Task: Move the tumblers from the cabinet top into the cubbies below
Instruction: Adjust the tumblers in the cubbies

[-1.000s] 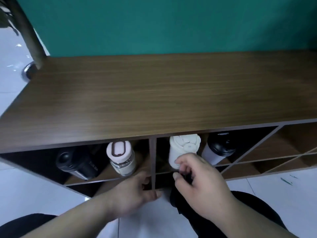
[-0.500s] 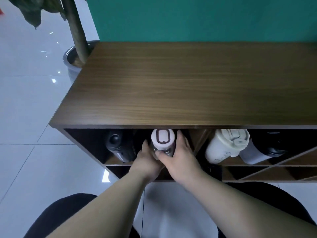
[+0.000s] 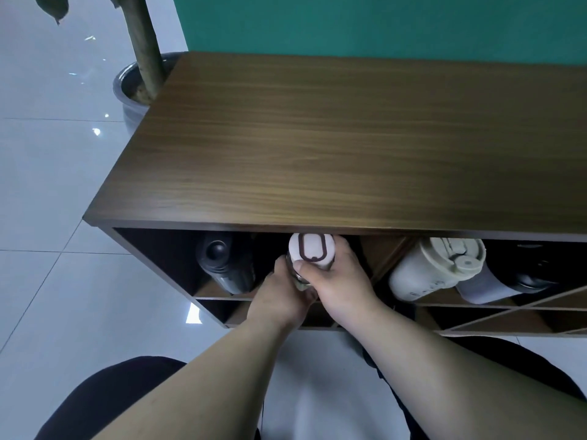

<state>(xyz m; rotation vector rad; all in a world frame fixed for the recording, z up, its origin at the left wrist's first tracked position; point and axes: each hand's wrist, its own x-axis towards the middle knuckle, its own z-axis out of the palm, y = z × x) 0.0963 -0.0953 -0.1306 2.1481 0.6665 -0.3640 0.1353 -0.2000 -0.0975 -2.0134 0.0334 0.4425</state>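
A clear tumbler with a white lid (image 3: 311, 251) leans in the left cubby under the wooden cabinet top (image 3: 349, 147). My left hand (image 3: 282, 290) grips its body from the left and my right hand (image 3: 340, 277) wraps it from the right, thumb on the lid. A black tumbler (image 3: 222, 265) lies tilted to its left in the same cubby. In the cubby to the right rest a cream tumbler (image 3: 435, 268) and a white tumbler with a black lid (image 3: 508, 277). Nothing stands on the cabinet top.
A potted plant's trunk and metal pot (image 3: 136, 87) stand at the cabinet's far left corner. A green wall runs behind. Lower cubbies with diagonal dividers (image 3: 508, 315) sit under the shelf. White floor tiles lie to the left; my dark-clad knees are below.
My view has swung left. My right hand left the cream tumbler and moved to the white-lidded one; both hands now clasp it in the left cubby.
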